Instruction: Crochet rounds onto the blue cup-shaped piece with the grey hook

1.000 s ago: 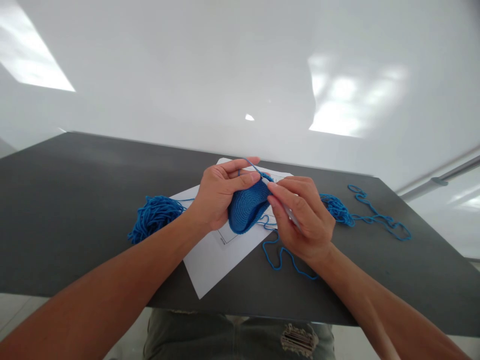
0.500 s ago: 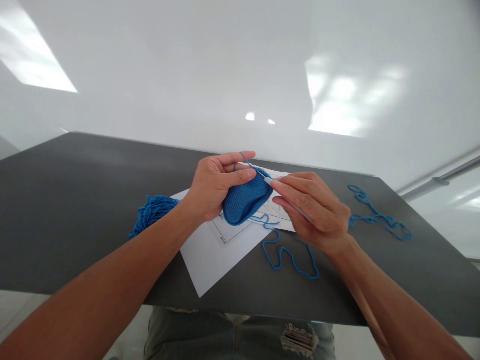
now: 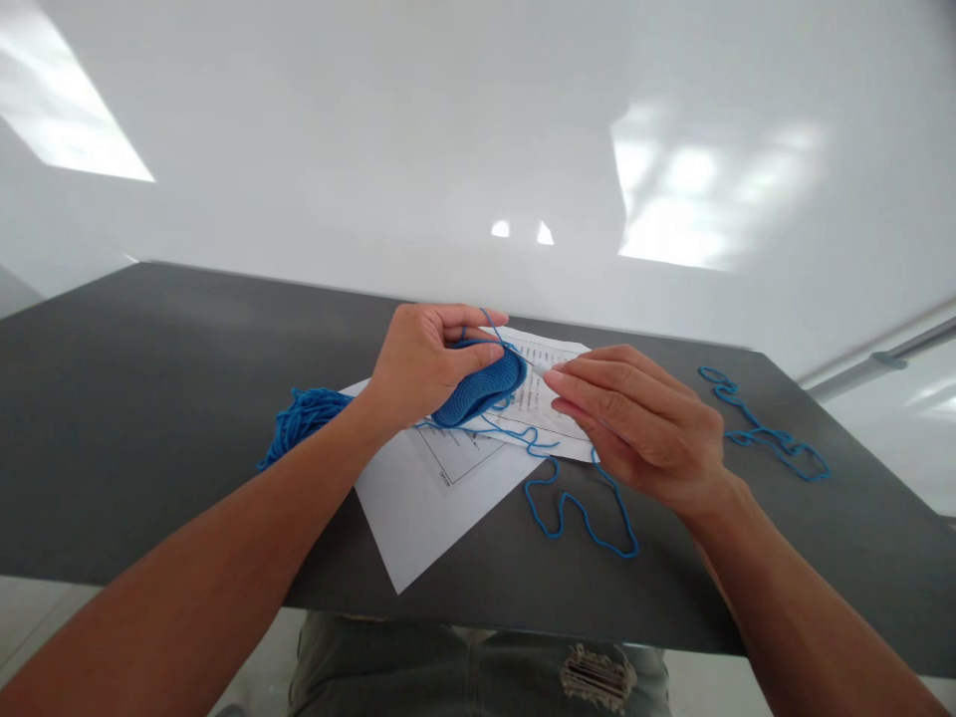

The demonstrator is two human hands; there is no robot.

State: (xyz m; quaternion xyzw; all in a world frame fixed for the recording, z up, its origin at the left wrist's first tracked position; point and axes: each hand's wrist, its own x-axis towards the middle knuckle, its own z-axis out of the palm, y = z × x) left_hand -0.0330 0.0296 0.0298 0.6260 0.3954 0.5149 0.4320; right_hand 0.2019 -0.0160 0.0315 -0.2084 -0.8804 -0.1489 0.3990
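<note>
A blue crocheted piece (image 3: pixel 482 386), rounded and cupped, is pinched between the thumb and fingers of my left hand (image 3: pixel 429 363). A strand of blue yarn runs over the raised index finger of that hand. My right hand (image 3: pixel 642 418) grips a crochet hook (image 3: pixel 541 368) with a pale handle, its thin metal shaft pointing left towards the top edge of the piece. Whether the hook's tip sits in a stitch is too small to tell. Under both hands lie printed paper sheets (image 3: pixel 433 518).
A bundle of blue yarn (image 3: pixel 303 423) rests left of the papers, partly behind my left forearm. Loose yarn (image 3: pixel 583 518) curls near the front, and another strand (image 3: pixel 769 438) lies at the right. The dark table (image 3: pixel 186 398) meets a glossy white wall (image 3: pixel 373 149).
My right hand has drawn the crochet hook to the right, away from my left thumb. The crocheted piece has tilted and shifted slightly left, uncovering more of the printed sheet.
</note>
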